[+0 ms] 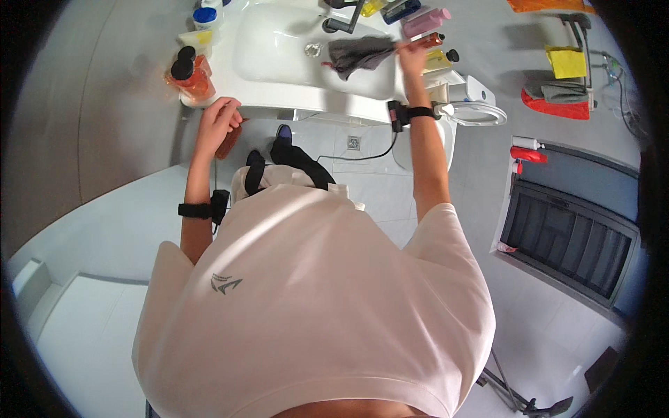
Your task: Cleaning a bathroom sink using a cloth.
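My right hand (413, 58) grips one corner of a dark grey cloth (360, 55) at the right rim of the white washbasin (319, 96). The cloth hangs down over the right side of the basin. At the basin's front left corner is my left hand (217, 123), its fingers bent. A reddish-brown object (229, 142) shows just below these fingers; whether they hold it cannot be told. The metal drain (313, 49) lies left of the cloth, and the dark faucet (339, 25) stands behind it.
Orange bottles with black caps (193, 78) and a blue-lidded jar (205, 18) stand left of the basin. A pink bottle (426, 22) and several others line its right side. Beyond is a toilet (478, 112). A yellow cloth (566, 62) hangs on the wall rack.
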`<state>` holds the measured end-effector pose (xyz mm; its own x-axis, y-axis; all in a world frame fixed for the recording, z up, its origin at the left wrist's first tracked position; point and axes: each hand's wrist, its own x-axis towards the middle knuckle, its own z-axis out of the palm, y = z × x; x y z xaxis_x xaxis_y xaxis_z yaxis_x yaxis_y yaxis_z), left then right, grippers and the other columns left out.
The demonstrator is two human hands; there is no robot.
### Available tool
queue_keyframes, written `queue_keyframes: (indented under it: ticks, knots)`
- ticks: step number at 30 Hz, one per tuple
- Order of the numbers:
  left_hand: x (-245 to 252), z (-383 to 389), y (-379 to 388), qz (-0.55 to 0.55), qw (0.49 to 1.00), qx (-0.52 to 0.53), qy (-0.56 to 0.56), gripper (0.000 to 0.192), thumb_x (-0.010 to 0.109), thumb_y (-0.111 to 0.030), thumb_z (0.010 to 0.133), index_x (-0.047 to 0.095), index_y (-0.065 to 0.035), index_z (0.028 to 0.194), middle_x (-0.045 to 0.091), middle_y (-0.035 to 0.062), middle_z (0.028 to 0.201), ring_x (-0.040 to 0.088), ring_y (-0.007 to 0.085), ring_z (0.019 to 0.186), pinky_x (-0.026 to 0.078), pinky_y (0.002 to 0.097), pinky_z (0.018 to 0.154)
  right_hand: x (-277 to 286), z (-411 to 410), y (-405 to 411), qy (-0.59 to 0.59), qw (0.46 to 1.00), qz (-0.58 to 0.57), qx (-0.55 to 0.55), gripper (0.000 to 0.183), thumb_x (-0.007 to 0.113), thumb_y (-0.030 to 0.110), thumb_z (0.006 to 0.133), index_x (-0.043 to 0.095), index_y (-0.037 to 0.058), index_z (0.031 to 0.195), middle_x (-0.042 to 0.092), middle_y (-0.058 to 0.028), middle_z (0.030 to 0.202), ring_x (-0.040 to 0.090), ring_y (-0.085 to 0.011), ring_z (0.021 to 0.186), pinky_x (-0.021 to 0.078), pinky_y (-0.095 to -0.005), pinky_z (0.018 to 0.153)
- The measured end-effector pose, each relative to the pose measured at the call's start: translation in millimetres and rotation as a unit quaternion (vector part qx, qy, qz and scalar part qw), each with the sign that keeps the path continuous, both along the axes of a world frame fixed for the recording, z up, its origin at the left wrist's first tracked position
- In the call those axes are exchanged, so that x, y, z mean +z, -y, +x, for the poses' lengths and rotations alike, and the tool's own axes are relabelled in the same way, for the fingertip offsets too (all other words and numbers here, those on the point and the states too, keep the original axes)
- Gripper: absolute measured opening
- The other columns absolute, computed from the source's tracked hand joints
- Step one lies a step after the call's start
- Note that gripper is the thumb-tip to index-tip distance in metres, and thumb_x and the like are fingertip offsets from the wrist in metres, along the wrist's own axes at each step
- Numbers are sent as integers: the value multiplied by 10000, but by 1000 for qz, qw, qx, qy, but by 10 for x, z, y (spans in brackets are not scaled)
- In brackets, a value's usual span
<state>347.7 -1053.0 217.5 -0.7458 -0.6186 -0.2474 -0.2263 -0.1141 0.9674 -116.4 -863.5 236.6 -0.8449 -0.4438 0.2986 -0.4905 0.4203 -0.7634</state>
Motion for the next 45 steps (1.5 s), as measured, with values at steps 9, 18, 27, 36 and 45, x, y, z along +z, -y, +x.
queue_keyframes:
  ticks: [9,18,27,36,45]
  knots:
    - [-188,275,80,68,995,58,37,203,479,-258,879,570,-79,909,562,-6,679,501,48,604,382,180,535,-1226,717,120,99,961,242,86,317,618,343,657,661,30,684,618,-153,625,607,-287,601,482,-361,607]
    - [-277,183,54,55,995,62,63,228,488,-264,874,588,-60,860,527,-8,648,475,53,570,372,181,510,-490,942,262,296,953,11,70,137,605,116,705,594,0,632,569,-47,590,500,-104,526,382,-227,495]
    - [-638,-1799,-220,-170,975,-137,34,376,598,-323,796,580,47,730,496,-4,553,441,100,515,370,295,484,-445,1146,139,345,934,-83,41,141,616,108,722,597,-3,637,551,-40,581,504,-106,525,387,-219,499]
    - [-799,-2685,-894,311,946,-14,93,214,640,-258,773,577,-62,832,439,-29,637,331,49,474,263,204,399,-409,881,39,355,925,-121,60,121,597,86,730,611,-9,657,560,-34,571,483,-85,514,367,-216,486]
    - [-530,-2612,-340,183,964,102,163,177,657,-233,693,593,-74,737,472,-34,591,383,62,463,308,217,399,-337,293,-198,394,891,-228,7,108,582,60,732,603,-10,653,543,-17,562,450,-72,501,327,-206,470]
